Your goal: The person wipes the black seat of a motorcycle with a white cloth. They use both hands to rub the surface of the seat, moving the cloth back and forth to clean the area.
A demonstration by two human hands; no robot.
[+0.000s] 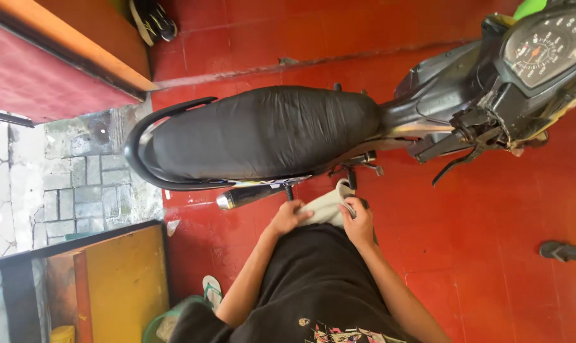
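two hands meet on one pale cloth (326, 206): my left hand (288, 218) and right hand (359, 223) both grip it beside one motorcycle (262, 133).

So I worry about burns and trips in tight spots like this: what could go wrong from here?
Both hands, left hand and right hand, hold a pale cloth close to the exhaust pipe; if it is hot, a burn is possible. The cloth could also snag on the footpeg. The loose sandal on the red floor is a trip risk.
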